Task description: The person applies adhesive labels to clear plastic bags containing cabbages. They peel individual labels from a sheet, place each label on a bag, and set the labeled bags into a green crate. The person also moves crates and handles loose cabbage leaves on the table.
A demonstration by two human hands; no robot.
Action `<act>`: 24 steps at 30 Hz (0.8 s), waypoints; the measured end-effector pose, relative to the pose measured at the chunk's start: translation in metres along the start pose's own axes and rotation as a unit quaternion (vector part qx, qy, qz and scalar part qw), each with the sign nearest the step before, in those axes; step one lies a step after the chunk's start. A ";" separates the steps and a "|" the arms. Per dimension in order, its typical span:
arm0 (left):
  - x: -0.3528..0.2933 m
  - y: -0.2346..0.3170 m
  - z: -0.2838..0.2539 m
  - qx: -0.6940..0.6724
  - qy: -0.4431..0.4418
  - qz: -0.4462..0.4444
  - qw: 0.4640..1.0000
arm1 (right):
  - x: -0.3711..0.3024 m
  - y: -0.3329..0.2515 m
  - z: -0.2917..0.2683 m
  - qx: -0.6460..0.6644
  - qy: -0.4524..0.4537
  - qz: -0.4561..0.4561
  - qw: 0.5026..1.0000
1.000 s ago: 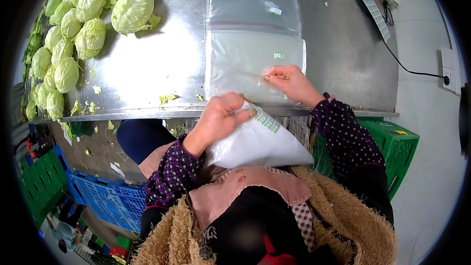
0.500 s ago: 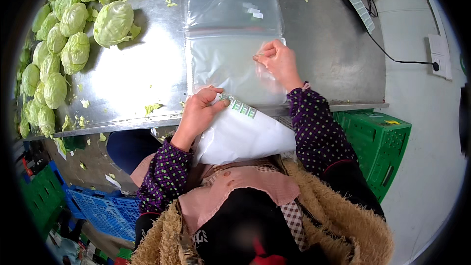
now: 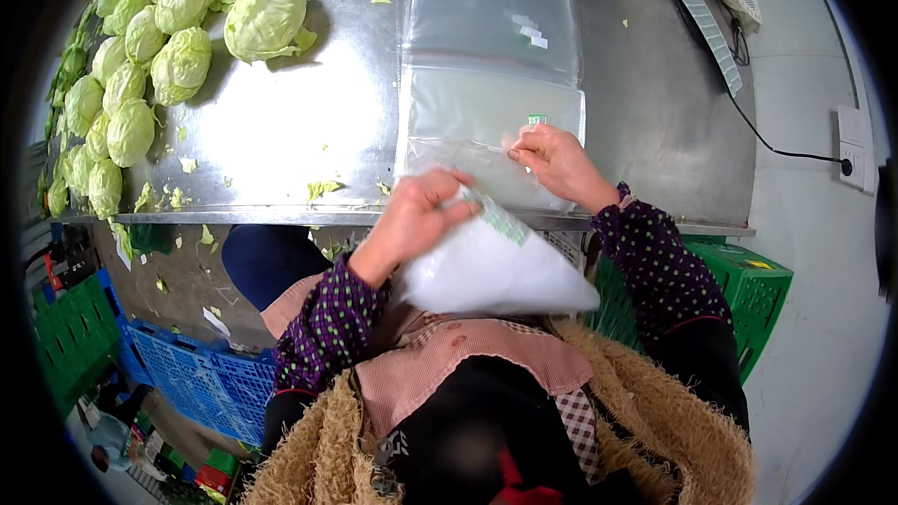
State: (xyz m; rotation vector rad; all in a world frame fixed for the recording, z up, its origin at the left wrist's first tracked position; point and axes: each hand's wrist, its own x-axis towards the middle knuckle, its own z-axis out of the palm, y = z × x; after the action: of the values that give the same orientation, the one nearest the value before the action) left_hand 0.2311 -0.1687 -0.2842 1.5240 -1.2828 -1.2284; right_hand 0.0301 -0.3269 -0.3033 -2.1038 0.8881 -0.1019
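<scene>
My left hand grips a white sheet of labels by its upper left corner. Small green-and-white labels run along the sheet's upper edge, blurred by motion. My right hand, thumb and fingers pinched together, holds the edge of a clear plastic bag, whose film is gathered toward the table's front edge. Beyond it lie more flat clear bags, and one small green label sits at their right side, just past my right fingertips. White tabs show on the farther bag.
Several pale green cabbages crowd the left of the metal table, with leaf scraps about. Green crates stand below on the right, a blue pallet on the lower left. A cord runs to a wall socket.
My right hand has come down toward me, drawing the bag film along; the green label behind it now shows. The label sheet has tilted in my left hand. The whole view has shifted slightly.
</scene>
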 end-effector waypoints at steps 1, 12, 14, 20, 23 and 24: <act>0.004 -0.005 0.000 0.015 0.027 0.004 1.000 | 0.003 -0.001 -0.005 -0.006 -0.017 -0.001 1.000; 0.010 -0.025 0.012 0.003 0.079 -0.016 0.997 | 0.025 -0.004 -0.027 0.187 0.094 0.165 0.964; 0.012 -0.025 0.008 0.012 0.074 -0.019 0.997 | 0.027 0.014 -0.017 -0.015 0.171 0.116 0.978; 0.010 -0.028 0.007 0.002 0.086 -0.026 0.996 | 0.004 -0.003 -0.024 -0.210 0.091 0.045 0.973; 0.000 -0.018 0.001 -0.037 0.055 -0.035 0.997 | -0.012 -0.008 0.008 -0.142 0.031 -0.009 0.989; -0.011 -0.004 0.000 -0.039 0.015 -0.029 0.999 | -0.011 0.000 0.007 -0.114 0.032 -0.008 0.993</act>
State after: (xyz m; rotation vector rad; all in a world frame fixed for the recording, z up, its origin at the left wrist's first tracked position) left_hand 0.2316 -0.1577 -0.2857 1.5276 -1.1639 -1.2727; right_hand 0.0243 -0.3154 -0.3054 -2.3313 0.9578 -0.0794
